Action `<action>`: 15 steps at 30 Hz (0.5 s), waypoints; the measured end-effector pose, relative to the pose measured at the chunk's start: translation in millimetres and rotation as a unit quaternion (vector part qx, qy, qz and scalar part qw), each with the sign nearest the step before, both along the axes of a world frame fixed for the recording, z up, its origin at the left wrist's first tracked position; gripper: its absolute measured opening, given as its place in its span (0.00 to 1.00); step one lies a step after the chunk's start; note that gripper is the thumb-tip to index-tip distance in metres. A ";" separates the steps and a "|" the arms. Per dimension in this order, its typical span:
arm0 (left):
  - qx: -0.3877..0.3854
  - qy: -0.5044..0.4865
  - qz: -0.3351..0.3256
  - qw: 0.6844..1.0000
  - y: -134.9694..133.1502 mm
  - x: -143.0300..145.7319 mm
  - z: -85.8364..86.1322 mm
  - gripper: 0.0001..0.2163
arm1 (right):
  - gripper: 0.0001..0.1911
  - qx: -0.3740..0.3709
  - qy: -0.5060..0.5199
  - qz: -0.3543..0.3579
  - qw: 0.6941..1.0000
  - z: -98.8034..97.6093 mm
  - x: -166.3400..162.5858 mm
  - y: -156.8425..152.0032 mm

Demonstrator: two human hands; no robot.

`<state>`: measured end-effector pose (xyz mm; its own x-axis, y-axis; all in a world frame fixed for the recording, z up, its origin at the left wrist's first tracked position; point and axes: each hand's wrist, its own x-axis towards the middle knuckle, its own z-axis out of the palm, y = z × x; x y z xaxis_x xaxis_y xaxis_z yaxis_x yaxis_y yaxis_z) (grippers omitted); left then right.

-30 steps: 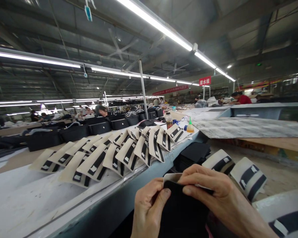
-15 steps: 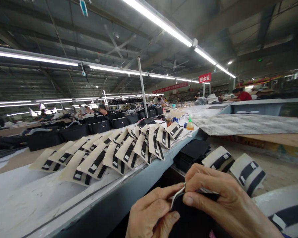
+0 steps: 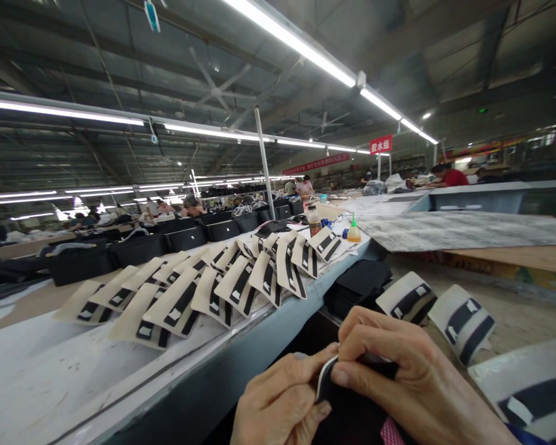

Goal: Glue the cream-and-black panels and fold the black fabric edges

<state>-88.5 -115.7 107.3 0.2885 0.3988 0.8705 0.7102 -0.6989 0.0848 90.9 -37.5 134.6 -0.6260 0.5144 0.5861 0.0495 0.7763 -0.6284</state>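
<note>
Grip: left hand point(image 3: 282, 402) and right hand point(image 3: 398, 364) both pinch the black piece point(image 3: 349, 411) at its white edge, fingers pressed together.
Piece: low between the hands, held off the table point(image 3: 50, 364).
Just beyond: black stack point(image 3: 361, 281); two loose striped pieces point(image 3: 410, 296) to its right.
Farther up-left: striped rows point(image 3: 241, 281) fanned along the table.
Progress: apparently mid-batch, with many pieces laid out and the stack still waiting.

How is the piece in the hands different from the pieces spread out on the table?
The held piece is bent, pinched between the left hand and right hand; the table pieces lie overlapping, untouched. The held piece shows mostly black; the table pieces show cream faces with black stripes. Both share cream-and-black colouring.
</note>
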 end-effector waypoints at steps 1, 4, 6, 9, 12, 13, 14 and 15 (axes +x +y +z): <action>0.012 0.011 0.006 1.000 0.3 -0.8 -0.8 0.10 | 0.12 -0.010 -0.001 0.003 1.000 -0.5 -0.4 0.3; 0.032 0.048 0.029 0.998 1.4 -4.6 -4.1 0.08 | 0.13 -0.042 -0.013 -0.003 0.999 -3.4 -0.9 1.7; 0.033 0.070 0.041 0.996 2.8 -6.6 -6.7 0.08 | 0.14 -0.042 -0.009 -0.047 0.998 -5.6 -1.0 2.9; 0.058 0.064 0.030 0.996 5.6 -5.9 -8.8 0.12 | 0.17 -0.008 0.029 -0.076 0.997 -5.5 -1.2 5.3; 0.060 0.051 0.011 0.997 8.0 -3.3 -7.7 0.11 | 0.26 0.004 -0.002 0.029 1.000 -0.5 0.0 8.2; 0.046 0.060 0.012 0.997 8.7 -2.9 -7.5 0.10 | 0.25 0.004 -0.027 0.069 0.997 1.1 0.6 9.1; 0.025 0.072 0.019 0.997 9.4 -2.9 -7.9 0.09 | 0.20 0.001 -0.046 0.102 0.994 2.2 1.2 9.9; 0.012 0.079 0.024 0.997 10.3 -3.2 -9.3 0.08 | 0.14 -0.002 -0.056 0.126 0.991 2.4 1.3 10.5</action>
<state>-91.7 -105.3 98.0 0.4035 0.3958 0.8249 0.7459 -0.6644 -0.0461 92.2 -27.0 136.9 -0.7953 0.3364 0.5043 -0.0754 0.7705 -0.6329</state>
